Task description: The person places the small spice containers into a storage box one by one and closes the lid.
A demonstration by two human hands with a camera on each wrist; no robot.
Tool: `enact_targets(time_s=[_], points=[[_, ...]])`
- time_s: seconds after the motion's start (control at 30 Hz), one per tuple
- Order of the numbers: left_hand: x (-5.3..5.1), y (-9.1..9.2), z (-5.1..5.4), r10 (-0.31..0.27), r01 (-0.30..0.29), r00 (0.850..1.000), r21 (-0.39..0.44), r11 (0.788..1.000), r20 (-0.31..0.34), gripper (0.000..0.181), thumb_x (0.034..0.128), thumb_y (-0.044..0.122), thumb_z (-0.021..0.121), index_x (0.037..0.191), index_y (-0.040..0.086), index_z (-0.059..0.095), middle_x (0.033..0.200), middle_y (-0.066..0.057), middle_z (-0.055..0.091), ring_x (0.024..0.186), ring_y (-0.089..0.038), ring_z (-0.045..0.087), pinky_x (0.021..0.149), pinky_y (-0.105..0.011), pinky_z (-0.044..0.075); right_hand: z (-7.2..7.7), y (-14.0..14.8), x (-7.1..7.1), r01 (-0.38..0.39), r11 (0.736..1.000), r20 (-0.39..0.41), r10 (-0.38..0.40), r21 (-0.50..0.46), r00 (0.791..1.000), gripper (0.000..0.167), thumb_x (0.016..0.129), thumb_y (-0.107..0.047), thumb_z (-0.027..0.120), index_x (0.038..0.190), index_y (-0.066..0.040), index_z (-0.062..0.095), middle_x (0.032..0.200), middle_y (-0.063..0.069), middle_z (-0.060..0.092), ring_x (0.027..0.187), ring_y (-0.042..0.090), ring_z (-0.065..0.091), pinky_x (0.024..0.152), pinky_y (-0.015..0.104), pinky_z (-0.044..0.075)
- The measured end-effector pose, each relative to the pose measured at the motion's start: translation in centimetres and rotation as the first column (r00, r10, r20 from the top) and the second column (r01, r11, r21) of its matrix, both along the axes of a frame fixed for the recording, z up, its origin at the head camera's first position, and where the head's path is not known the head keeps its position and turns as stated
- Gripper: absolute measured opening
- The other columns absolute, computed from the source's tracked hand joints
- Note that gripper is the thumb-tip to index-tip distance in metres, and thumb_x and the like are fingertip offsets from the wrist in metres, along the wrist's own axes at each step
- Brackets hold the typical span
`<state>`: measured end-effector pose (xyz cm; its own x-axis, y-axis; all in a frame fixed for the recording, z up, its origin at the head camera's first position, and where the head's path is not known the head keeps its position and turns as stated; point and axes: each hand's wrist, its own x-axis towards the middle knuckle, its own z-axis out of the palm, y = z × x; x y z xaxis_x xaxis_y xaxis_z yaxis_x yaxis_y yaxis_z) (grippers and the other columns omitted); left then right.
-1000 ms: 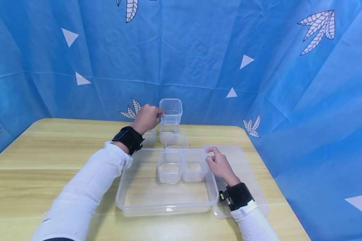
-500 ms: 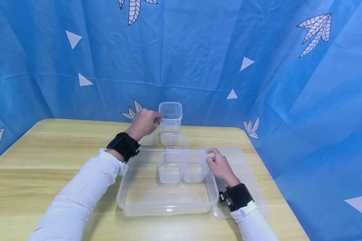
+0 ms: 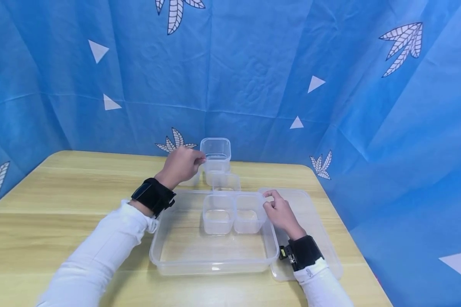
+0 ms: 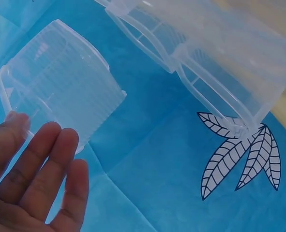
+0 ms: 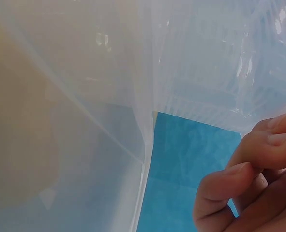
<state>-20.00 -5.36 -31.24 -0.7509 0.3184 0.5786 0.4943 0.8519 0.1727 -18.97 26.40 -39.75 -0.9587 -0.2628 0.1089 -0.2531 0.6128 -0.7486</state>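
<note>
Between thumb and fingers my left hand (image 3: 180, 165) pinches the rim of a clear small container (image 3: 216, 150), held at the back over another small one (image 3: 217, 175). In the left wrist view this container (image 4: 65, 82) hangs tilted from the left hand (image 4: 41, 179). My right hand (image 3: 283, 214), fingers bent, is at the right rim of a small container (image 3: 248, 219), which stands beside a second one (image 3: 218, 221) inside the large clear box (image 3: 215, 267). The right wrist view shows the curled fingers of the right hand (image 5: 254, 179) near clear plastic walls.
A large clear lid (image 3: 311, 221) lies right of the box, partly under my right forearm. Another small container (image 3: 226, 182) stands just behind the box, and one more (image 3: 192, 181) is partly hidden by my left hand. A blue curtain (image 3: 246, 76) hangs behind the table (image 3: 61, 187).
My left hand has come down and slightly left, lowering the held container toward the small one beneath it. The right hand has stayed at the container's rim.
</note>
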Motion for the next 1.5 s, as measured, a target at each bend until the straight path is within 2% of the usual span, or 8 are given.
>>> enact_targets(time_s=[0.4,0.63,0.9,1.07,1.2,1.37,1.5], points=[[1.2,-0.3,0.4,0.021,-0.022,0.999,0.007,1.0,0.047,0.009,0.0877,0.009,0.071,0.092,0.005,0.078,0.08,-0.009,0.072,0.06,-0.018,0.059,0.056,-0.034,0.049,-0.2,0.0,-0.3,0.017,1.0,0.016,-0.017,-0.006,1.0,0.033,0.088,-0.008,0.044,0.119,-0.006,0.054,0.053,-0.003,0.036,0.046,0.013,0.031,0.045,0.025,0.026],[2.0,-0.9,0.4,0.035,-0.036,0.997,0.019,0.999,0.063,0.008,0.0868,0.006,0.071,0.09,0.004,0.078,0.077,-0.009,0.071,0.057,-0.017,0.055,0.057,-0.035,0.049,-0.3,-0.1,-0.3,0.005,1.0,0.021,-0.004,-0.008,1.0,0.033,0.088,-0.008,0.044,0.12,-0.005,0.054,0.053,-0.004,0.035,0.046,0.013,0.031,0.045,0.025,0.026],[2.9,-1.1,0.7,0.055,-0.058,0.994,0.03,0.998,0.097,0.009,0.0867,0.005,0.071,0.092,0.005,0.078,0.084,-0.01,0.073,0.059,-0.019,0.057,0.058,-0.035,0.049,-0.1,0.0,-0.2,0.01,1.0,0.023,-0.01,-0.005,1.0,0.034,0.087,-0.007,0.044,0.12,-0.006,0.054,0.054,-0.003,0.036,0.047,0.013,0.031,0.046,0.025,0.027],[3.5,-1.4,0.8,0.051,-0.057,0.995,0.06,0.997,0.089,0.007,0.0849,0.003,0.072,0.087,0.006,0.078,0.081,-0.009,0.072,0.065,-0.021,0.063,0.062,-0.039,0.052,0.1,0.0,-0.2,0.007,1.0,0.013,-0.007,-0.004,1.0,0.034,0.087,-0.007,0.044,0.12,-0.005,0.054,0.054,-0.003,0.036,0.046,0.013,0.03,0.046,0.025,0.026],[3.9,-1.5,0.9,0.051,-0.056,0.996,0.07,0.996,0.072,0.007,0.0842,0.003,0.072,0.083,0.007,0.077,0.075,-0.006,0.07,0.062,-0.018,0.059,0.061,-0.039,0.052,0.1,0.0,-0.2,0.006,1.0,0.01,-0.006,-0.003,1.0,0.034,0.087,-0.007,0.044,0.12,-0.006,0.054,0.054,-0.003,0.036,0.046,0.013,0.029,0.046,0.025,0.026],[4.6,-1.6,0.8,0.047,-0.051,0.998,0.067,0.996,0.048,0.006,0.0847,0.002,0.072,0.085,0.005,0.077,0.078,-0.009,0.071,0.063,-0.02,0.063,0.06,-0.039,0.052,0.1,0.0,-0.1,0.005,1.0,0.009,-0.005,-0.003,1.0,0.034,0.087,-0.007,0.044,0.119,-0.005,0.054,0.053,-0.003,0.035,0.045,0.013,0.029,0.045,0.024,0.025],[5.1,-1.7,0.6,0.078,-0.083,0.995,0.068,0.994,0.066,0.006,0.0857,0.004,0.072,0.089,0.004,0.078,0.08,-0.01,0.072,0.065,-0.021,0.064,0.061,-0.039,0.052,0.0,0.0,0.0,0.006,1.0,0.007,-0.006,0.0,1.0,0.035,0.086,-0.007,0.044,0.119,-0.005,0.054,0.053,-0.004,0.034,0.045,0.013,0.029,0.045,0.024,0.024]])
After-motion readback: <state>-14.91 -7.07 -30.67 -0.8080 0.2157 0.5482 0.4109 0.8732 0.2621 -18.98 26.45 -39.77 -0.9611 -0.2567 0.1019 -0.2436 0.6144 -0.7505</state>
